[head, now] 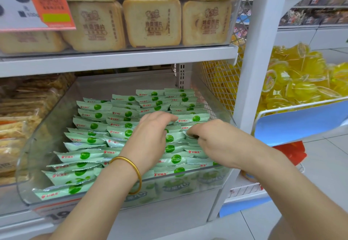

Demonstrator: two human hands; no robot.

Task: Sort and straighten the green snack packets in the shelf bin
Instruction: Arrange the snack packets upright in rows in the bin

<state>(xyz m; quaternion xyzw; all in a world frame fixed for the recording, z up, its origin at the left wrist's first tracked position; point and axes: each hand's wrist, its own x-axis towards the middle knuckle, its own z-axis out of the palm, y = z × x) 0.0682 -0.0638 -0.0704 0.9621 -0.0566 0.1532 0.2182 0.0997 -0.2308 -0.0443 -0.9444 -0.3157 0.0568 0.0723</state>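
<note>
1. The green packets [88, 139] are lying in overlapping rows inside the clear bin [47, 119], which is sitting under the shelf board [120, 58]. The rows to the left of both grips are looking fairly even. Those under and between the grips are looking more jumbled.
2. The left grip [150, 138], with a gold bangle [131, 172] on its wrist, is bending its fingers down over the middle packets. Its fingertips are sinking among them, so I cannot tell whether it is holding one or only pressing.
3. The right grip [214, 141], just beside the left one, is closing narrow, with thumb and fingers pinching the edge of a packet.
4. The packets are probably slippery and are leaning on one another. Pulling the pinched one sideways could be dragging its neighbours askew, and a forearm brushing the front rows could be tipping packets over the bin's low front wall.
5. Pale cakes [152, 23] are stacked above both grips. Crackers [18, 126] are lying well to the left of the left grip, and yellow sweets [301, 81] are piled well to the right of the right grip.
</note>
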